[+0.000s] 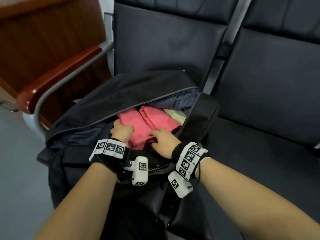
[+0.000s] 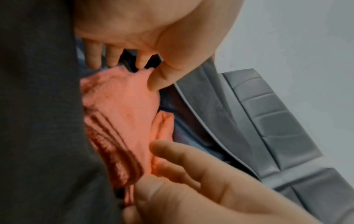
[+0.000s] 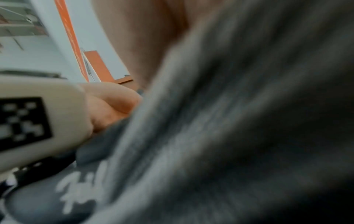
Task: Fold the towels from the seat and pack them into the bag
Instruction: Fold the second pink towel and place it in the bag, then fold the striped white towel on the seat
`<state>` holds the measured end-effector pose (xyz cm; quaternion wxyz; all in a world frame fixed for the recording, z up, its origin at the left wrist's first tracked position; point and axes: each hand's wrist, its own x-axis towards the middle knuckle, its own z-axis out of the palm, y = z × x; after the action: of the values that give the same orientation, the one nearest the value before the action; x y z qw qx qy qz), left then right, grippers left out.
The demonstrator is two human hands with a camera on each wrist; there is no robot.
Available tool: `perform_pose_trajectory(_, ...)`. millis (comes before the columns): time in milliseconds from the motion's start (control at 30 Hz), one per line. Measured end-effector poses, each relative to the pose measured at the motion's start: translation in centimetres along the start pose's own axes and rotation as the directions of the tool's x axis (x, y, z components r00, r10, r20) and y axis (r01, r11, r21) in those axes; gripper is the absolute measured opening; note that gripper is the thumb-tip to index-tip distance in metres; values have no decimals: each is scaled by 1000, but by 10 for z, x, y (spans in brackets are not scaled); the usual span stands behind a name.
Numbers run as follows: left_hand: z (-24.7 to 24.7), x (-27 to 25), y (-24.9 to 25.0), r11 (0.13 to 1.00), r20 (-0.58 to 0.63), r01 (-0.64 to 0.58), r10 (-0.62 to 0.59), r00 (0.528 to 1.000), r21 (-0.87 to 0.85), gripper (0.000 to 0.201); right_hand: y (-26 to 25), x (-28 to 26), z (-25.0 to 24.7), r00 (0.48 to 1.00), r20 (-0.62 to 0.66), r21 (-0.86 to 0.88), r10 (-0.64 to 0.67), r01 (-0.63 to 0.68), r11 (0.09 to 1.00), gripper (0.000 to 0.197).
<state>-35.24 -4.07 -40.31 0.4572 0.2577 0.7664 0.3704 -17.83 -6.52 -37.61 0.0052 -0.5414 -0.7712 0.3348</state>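
A black bag (image 1: 121, 90) lies unzipped on the dark seat. Inside it are two folded pink towels, the near one (image 1: 138, 130) and a second one (image 1: 159, 118), with a pale yellow towel (image 1: 174, 115) behind them. My left hand (image 1: 122, 129) reaches into the bag's opening and holds the near pink towel (image 2: 118, 106) at its left edge, thumb (image 2: 155, 84) on the cloth. My right hand (image 1: 162, 140) rests on the same towel's right side with its fingers (image 2: 172, 151) spread. Blurred bag fabric (image 3: 229, 136) fills most of the right wrist view.
A metal armrest with a reddish wooden top (image 1: 57, 73) borders the bag on the left. The seat back (image 1: 164, 40) rises behind the bag, and a neighbouring dark seat (image 1: 268, 84) lies to the right. Grey floor (image 1: 15, 161) shows at lower left.
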Motion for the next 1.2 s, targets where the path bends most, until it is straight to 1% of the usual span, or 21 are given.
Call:
perform_pose_trajectory(33,-3,-16,5,999,-1,-30,30,1000,45,83,-2,-11,-5,999,-13,9,-29,29,1000,44)
perform_pose_trajectory(100,-7,-49,14,986,14,-116,115,993,123,83,-8,-37,-15,995,-48,30,-92,94,995,35)
perform_pose_trajectory(167,-6,-85,22,959,34,-226,224,974,169,71,-8,-70,-24,985,-88,73,-146,152,986,31)
perform_pose_trajectory(200,-2,-102,26,938,49,-296,292,955,179,59,-6,-88,-28,978,-121,91,-171,183,979,31)
perform_pose_trajectory(233,4,-119,29,909,75,-374,367,927,181,45,0,-106,-32,968,-161,103,-191,210,972,30)
perform_pose_trajectory(267,13,-135,32,875,112,-450,436,893,179,35,9,-127,-36,958,-207,113,-198,225,968,31)
perform_pose_trajectory(300,25,-151,34,833,157,-524,502,851,177,32,21,-148,-41,950,-253,128,-186,224,966,30)
perform_pose_trajectory(367,57,-184,37,741,233,-647,607,760,181,31,54,-194,-51,936,-331,173,-120,185,967,28)
perform_pose_trajectory(433,98,-218,37,671,309,-715,650,695,196,30,97,-241,-61,920,-390,198,-30,116,973,26)
perform_pose_trajectory(533,171,-269,24,607,469,-767,627,622,206,28,169,-314,-74,876,-465,247,128,-10,969,26)
perform_pose_trajectory(633,245,-319,2,576,601,-800,583,546,168,33,243,-381,-77,777,-554,316,300,-137,939,28)
perform_pose_trajectory(700,290,-351,-14,567,672,-810,542,506,152,34,285,-419,-73,718,-572,363,396,-211,908,32)
perform_pose_trajectory(833,366,-403,-38,543,769,-830,475,428,126,35,361,-478,-67,597,-616,378,514,-348,858,40)
perform_pose_trajectory(867,378,-411,-41,543,781,-831,464,417,121,36,375,-487,-68,555,-631,398,542,-368,840,42)
perform_pose_trajectory(900,392,-420,-44,542,794,-833,453,405,115,36,391,-497,-70,493,-656,425,571,-383,820,43)
perform_pose_trajectory(967,418,-434,-49,541,812,-835,441,383,99,38,421,-512,-76,345,-708,463,616,-432,774,44)
perform_pose_trajectory(1000,429,-440,-50,543,819,-835,435,373,92,39,434,-518,-79,294,-711,474,639,-470,744,46)
perform_pose_trajectory(1033,439,-445,-52,547,826,-833,427,367,87,38,446,-523,-81,270,-702,478,659,-508,717,49)
perform_pose_trajectory(1067,448,-449,-54,553,833,-828,415,365,87,36,457,-526,-84,266,-689,474,674,-538,697,51)
perform_pose_trajectory(1133,461,-456,-57,558,847,-824,389,363,97,32,476,-529,-87,293,-664,446,688,-584,679,54)
perform_pose_trajectory(1200,470,-462,-59,551,854,-827,375,360,107,31,488,-528,-90,344,-642,400,686,-613,682,55)
